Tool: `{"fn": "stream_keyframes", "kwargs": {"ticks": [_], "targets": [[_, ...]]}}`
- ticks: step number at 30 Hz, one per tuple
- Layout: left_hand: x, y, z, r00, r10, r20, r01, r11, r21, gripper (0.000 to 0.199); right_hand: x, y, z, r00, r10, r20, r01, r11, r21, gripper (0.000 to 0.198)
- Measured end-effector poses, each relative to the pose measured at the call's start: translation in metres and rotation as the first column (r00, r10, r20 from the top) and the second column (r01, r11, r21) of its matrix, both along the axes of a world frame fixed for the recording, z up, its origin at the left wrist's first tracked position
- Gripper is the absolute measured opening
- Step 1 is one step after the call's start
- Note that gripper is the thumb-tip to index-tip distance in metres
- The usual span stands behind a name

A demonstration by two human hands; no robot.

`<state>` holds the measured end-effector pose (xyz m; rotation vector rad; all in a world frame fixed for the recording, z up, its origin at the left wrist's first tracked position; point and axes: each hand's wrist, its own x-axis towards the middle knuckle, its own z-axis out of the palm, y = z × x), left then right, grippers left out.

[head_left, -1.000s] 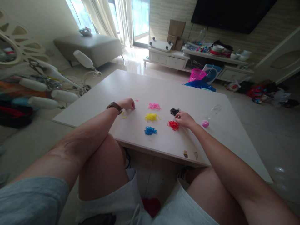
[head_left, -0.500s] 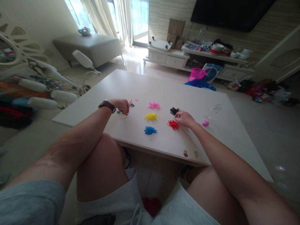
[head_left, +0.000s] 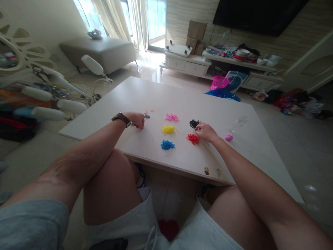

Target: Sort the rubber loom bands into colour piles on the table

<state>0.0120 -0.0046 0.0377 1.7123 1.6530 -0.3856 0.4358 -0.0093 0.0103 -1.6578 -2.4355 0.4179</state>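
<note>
My left hand point(head_left: 137, 120) reaches down to the table with its fingers bunched together over a few small coloured pieces; what they grip, if anything, is hidden. Beside it lie some mixed small bands point(head_left: 147, 115). My right hand point(head_left: 206, 132) is closed in a pinch at the edge of the black rubber band pile point(head_left: 194, 123) and the red rubber band pile point(head_left: 192, 139). Its fingertips hide whatever is between them. Between the hands are piles of pink rubber bands point(head_left: 172, 117), yellow rubber bands point(head_left: 169, 129) and blue rubber bands point(head_left: 168, 144).
On the white table point(head_left: 161, 93), a pink-purple lump point(head_left: 228, 137) and a clear plastic container point(head_left: 241, 121) lie to the right. A small yellow cartoon figure point(head_left: 206, 170) sits near the front edge. A lamp with white shades point(head_left: 92, 65) stands at the left.
My left hand has shifted slightly right and down, covering yellow pieces that showed beneath it. My right hand stays by the black and red piles.
</note>
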Motion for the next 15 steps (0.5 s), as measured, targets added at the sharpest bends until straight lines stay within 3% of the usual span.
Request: {"fn": "stream_keyframes", "kwargs": {"ticks": [3,5,8,11,15], "targets": [[0.011,-0.003,0.009,0.964,-0.045,0.262,0.026,0.997,0.074,0.017,-0.004,-0.003,0.005,1.0,0.007,-0.029,-0.006,0.999,0.041,0.016],[0.026,-0.008,0.016,0.868,-0.075,0.492,0.022,0.993,0.113,0.02,-0.01,-0.008,0.011,0.998,0.036,-0.057,-0.031,0.997,0.074,0.016],[0.056,-0.017,0.025,0.702,-0.062,0.71,-0.035,0.992,0.121,0.026,-0.023,-0.021,0.024,0.984,0.136,-0.112,-0.12,0.983,0.142,0.015],[0.086,-0.025,0.031,0.567,-0.084,0.82,-0.051,0.989,0.137,0.035,-0.038,-0.038,0.039,0.956,0.267,-0.125,-0.236,0.946,0.221,0.015],[0.115,-0.03,0.032,0.457,-0.106,0.883,-0.051,0.988,0.145,0.031,-0.048,-0.056,0.055,0.917,0.381,-0.118,-0.334,0.895,0.295,0.016]]}}
